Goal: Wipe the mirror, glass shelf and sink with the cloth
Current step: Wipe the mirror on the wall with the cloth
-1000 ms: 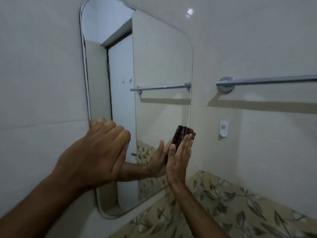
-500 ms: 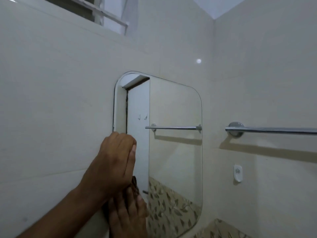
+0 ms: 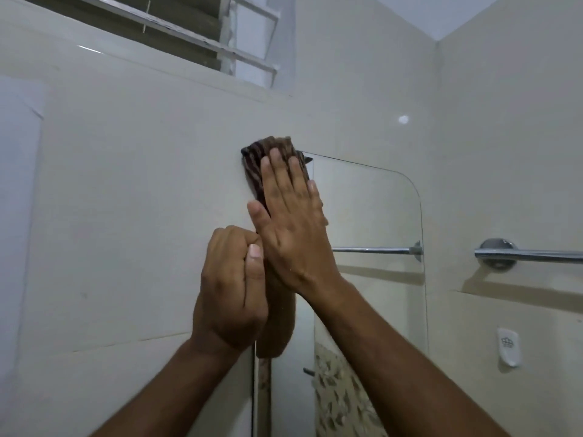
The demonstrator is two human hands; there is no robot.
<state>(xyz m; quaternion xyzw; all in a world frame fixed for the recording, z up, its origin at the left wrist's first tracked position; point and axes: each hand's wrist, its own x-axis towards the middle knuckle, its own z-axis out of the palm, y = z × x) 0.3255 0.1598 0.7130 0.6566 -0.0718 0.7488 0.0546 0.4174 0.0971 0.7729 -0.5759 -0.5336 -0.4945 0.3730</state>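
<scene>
Mirror wipe in progress; glass shelf and sink not in view, judged not yet done. Right hand (image 3: pixel 291 222) is lying flat and open, fingers together and extended toward 12 o'clock, palm pressing the cloth (image 3: pixel 257 165) against the top-left corner of the mirror (image 3: pixel 372 209). Cloth, dark brown w/ stripes, is sitting at approx. 12 o'clock from the right hand's knuckles, its upper edge overlapping onto the wall tile (image 3: pixel 142 200) at the mirror's rim; long axis is running roughly 12-to-6, w/ a tail appearing to hang down behind both hands. Left hand (image 3: pixel 233 285) is sitting at 7 o'clock from the right, touching it, fingers curled closed at the mirror's left edge; cannot tell whether it is gripping the cloth tail or merely bracing. Right hand is the nearer to the working end of the cloth. Unwiped glass is extending toward 3 and 5 o'clock from the cloth, so next stroke judged to call for a sweep that way, pressure kept via the flat palm. Towel rail (image 3: pixel 530 256) is sitting at 3 o'clock, well apart from the hands. Risk: cloth slipping off the rim onto tile.
</scene>
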